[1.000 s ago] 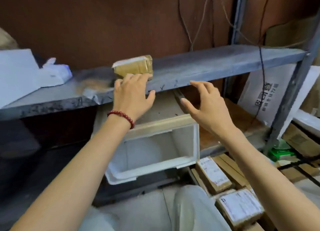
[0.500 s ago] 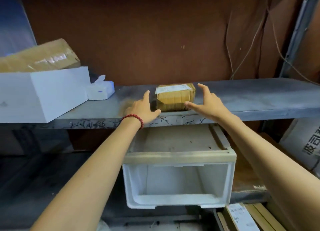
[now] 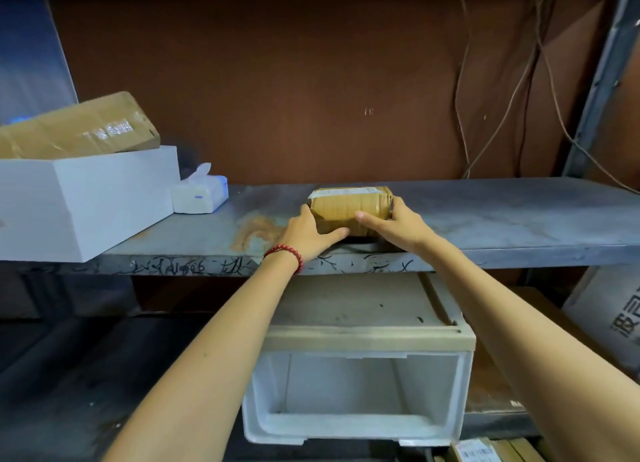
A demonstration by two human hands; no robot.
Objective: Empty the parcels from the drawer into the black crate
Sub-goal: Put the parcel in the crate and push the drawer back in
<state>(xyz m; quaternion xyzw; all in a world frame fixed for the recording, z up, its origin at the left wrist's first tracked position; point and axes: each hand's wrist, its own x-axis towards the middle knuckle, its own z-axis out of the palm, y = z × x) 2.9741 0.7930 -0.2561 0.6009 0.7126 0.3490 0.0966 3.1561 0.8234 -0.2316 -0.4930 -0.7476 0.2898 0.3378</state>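
Head view: The parcel (image 3: 349, 209), a small cardboard block wrapped in clear tape with a white label on top, lay on the grey metal shelf (image 3: 502, 219), near its front edge. The left hand (image 3: 308, 235) gripped the parcel's left end, thumb laid along the lower front edge. The right hand (image 3: 394, 224) gripped the right end, thumb across the front face and fingers wrapped round the far side. A red bead bracelet (image 3: 287, 252) sat on the left wrist.

Bare shelf surface extended to the right of the parcel. To the left, well apart, stood a tissue pack (image 3: 200, 195) and a white box (image 3: 86, 198) overhanging the shelf front. Below the shelf, a white drawer unit (image 3: 356, 385) projected forward between the forearms. Cables (image 3: 519, 81) hung against the back wall at right.
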